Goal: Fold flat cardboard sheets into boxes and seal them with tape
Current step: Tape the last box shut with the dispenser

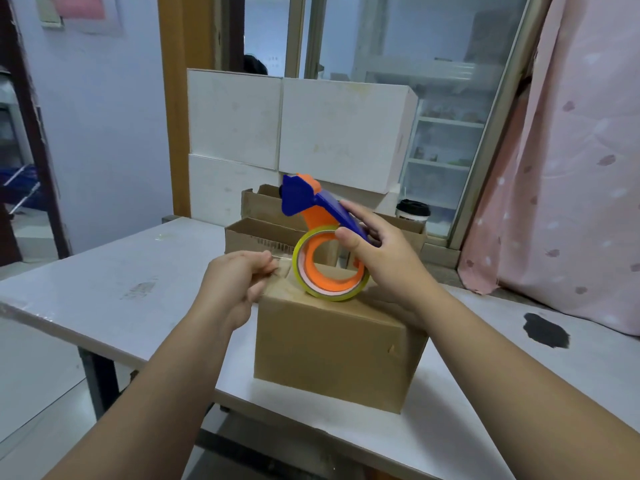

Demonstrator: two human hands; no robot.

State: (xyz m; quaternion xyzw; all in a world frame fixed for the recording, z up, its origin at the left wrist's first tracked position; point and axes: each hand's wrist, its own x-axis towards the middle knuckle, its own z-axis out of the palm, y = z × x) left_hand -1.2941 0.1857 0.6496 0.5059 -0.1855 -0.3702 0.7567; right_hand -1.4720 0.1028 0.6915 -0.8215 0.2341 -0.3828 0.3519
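Brown cardboard box stands closed near the front rim of the table, toward 6 o'clock. On its top rests a yellowish tape roll mounted in an orange-and-blue tape dispenser. The right hand grips the dispenser's blue handle, fingers wrapped round it. The left hand, at 9 o'clock of the roll, pinches the clear tape end above the box's left top edge. The widest stretch of white tabletop runs toward 9 o'clock; a dark patch marks it at 3 o'clock. Open cardboard boxes, white boxes and a lidded cup crowd 12 o'clock. A pink curtain hangs at 2 o'clock.
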